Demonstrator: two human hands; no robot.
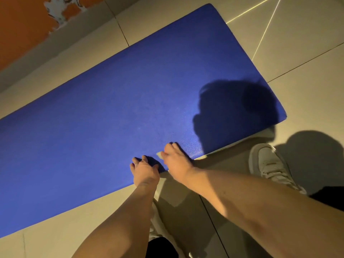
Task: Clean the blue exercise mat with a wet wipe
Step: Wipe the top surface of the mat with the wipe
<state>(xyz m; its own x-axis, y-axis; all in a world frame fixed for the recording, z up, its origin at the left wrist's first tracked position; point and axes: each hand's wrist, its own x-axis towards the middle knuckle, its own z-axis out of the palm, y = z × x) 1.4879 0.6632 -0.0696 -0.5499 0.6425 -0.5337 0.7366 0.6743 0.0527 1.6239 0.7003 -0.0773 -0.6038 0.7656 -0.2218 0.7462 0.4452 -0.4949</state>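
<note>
The blue exercise mat (115,108) lies flat on the tiled floor and runs from the lower left to the upper right. Both hands are at its near edge. My right hand (176,161) holds a white wet wipe (159,154) against the mat. Only a small corner of the wipe shows beside the fingers. Just to its left, my left hand (144,171) rests on the mat's edge with bent fingers and the thumb spread, holding nothing that I can see.
My white shoe (270,161) stands on the beige floor tiles (307,101) right of the mat's near corner. An orange wall with peeling paint (24,25) and a grey skirting run along the far side. My head's shadow falls on the mat's right part.
</note>
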